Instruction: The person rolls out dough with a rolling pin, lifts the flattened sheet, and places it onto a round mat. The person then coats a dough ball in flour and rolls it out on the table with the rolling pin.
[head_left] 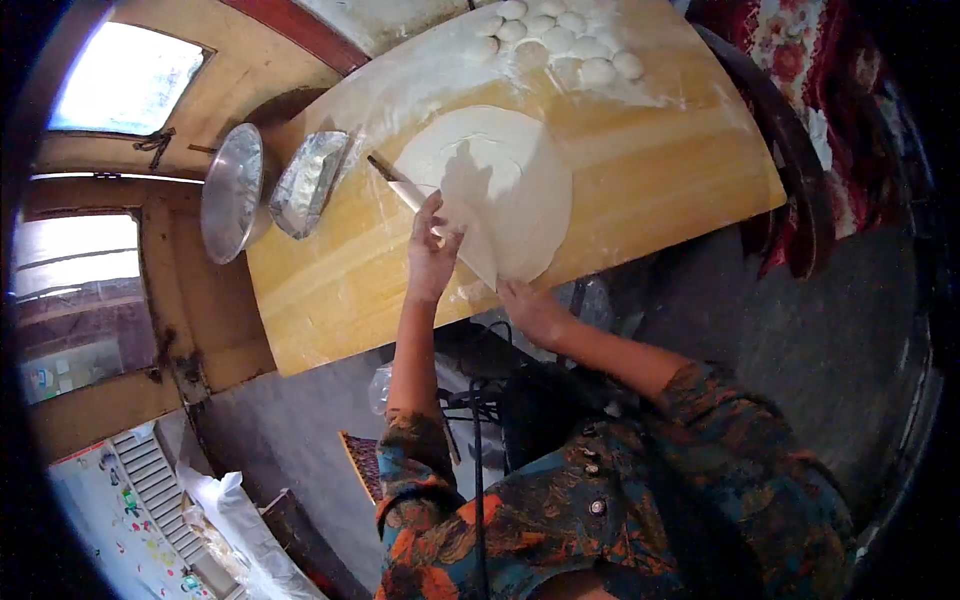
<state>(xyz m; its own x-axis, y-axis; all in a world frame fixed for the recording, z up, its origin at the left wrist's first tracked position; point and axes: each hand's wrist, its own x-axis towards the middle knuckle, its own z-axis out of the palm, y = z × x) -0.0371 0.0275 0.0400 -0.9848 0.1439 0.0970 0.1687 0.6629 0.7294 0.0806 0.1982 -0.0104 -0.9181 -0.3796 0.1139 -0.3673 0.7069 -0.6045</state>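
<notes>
A wide, thin round sheet of dough [540, 190] lies on the floury wooden board, its near-left edge wrapped around a slim rolling pin [380, 168]. The pin's dark far end sticks out of the dough. My left hand [435, 250] has its fingers curled on the dough-covered pin, around its middle. At the pin's near end, by the board's front edge, my right hand [535, 314] is closed; the fingers partly hide that end. A shadow falls across the flat part of the dough.
Several small dough balls [560, 42] sit in flour at the back of the wooden board [660, 200]. On the left, a foil-like flour packet [308, 185] and a metal bowl [232, 193] stand near the board's edge. Red patterned cloth [800, 60] hangs at the right.
</notes>
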